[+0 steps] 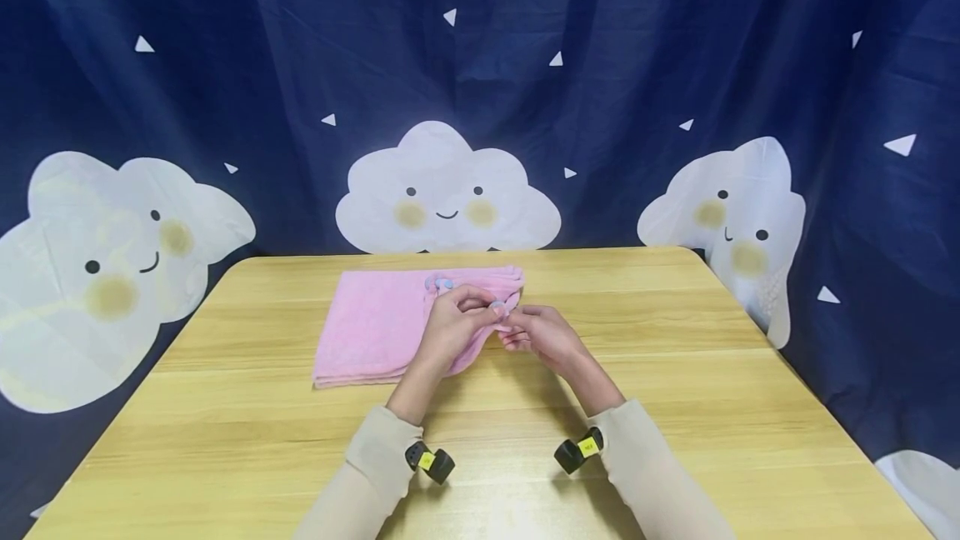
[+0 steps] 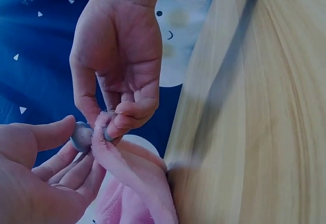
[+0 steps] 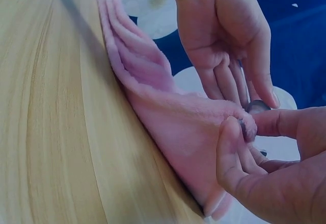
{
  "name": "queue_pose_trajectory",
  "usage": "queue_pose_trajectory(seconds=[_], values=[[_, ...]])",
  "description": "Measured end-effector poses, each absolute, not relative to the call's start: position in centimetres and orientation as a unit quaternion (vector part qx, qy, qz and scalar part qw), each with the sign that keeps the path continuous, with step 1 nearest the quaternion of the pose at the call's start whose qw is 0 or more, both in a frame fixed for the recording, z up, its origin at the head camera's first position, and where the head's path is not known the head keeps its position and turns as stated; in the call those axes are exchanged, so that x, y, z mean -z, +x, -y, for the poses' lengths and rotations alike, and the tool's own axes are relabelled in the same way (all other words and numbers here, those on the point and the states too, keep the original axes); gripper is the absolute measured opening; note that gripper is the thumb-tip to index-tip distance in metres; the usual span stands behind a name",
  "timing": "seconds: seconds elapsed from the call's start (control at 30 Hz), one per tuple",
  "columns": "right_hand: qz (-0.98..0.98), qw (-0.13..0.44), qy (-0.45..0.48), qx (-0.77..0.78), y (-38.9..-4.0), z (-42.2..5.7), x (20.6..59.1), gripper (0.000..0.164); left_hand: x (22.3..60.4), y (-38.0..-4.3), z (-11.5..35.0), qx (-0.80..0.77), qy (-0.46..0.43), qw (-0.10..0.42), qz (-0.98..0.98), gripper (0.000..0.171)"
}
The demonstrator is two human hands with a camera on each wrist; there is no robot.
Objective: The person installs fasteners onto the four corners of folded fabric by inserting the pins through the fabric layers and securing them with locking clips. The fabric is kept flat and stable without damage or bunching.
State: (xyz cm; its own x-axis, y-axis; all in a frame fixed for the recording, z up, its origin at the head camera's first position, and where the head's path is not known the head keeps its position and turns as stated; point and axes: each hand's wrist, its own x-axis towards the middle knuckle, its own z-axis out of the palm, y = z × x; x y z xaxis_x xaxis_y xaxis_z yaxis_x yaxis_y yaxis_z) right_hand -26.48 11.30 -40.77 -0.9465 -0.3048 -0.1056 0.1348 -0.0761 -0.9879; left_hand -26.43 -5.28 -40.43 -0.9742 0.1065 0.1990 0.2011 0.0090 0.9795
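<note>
A folded pink plush cloth lies on the table, its right corner lifted between the two hands. The left hand pinches a small round grey-blue fastener piece at the raised edge, thumb on one side and fingers behind. From the other side, the right hand pinches the same edge between thumb and fingers. A second small grey piece shows there by the right fingertips, with cloth between it and the round piece. The right wrist view shows the round piece's dark side, partly covered by the fingers.
Several small grey-blue pieces lie on the cloth's far part, just beyond the left hand. The wooden table reaches back to a dark blue curtain with white clouds. A black wrist device sits on each sleeve.
</note>
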Motion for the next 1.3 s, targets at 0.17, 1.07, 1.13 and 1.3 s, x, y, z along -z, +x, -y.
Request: queue_pose_trajectory(seconds=[0.17, 1.07, 1.13, 1.3], values=[[-0.657, 0.157, -0.074, 0.734, -26.43, -11.36, 40.68, 0.021, 40.22, -26.31, 5.42, 0.673, -0.099, 0.039, 0.732, 0.015], [-0.689, 0.154, -0.043, 0.707, -26.78, -11.17, 40.83, 0.053, 39.72, -26.08, 5.66, 0.628, -0.126, 0.029, 0.767, 0.018], [-0.692, 0.150, -0.039, 0.705, -26.86, -11.09, 40.89, 0.049, 39.60, -26.06, 5.68, 0.624, -0.132, 0.029, 0.770, 0.017], [-0.697, 0.141, -0.039, 0.702, -26.82, -10.94, 40.88, 0.037, 39.56, -26.12, 5.73, 0.617, -0.148, 0.032, 0.773, 0.015]])
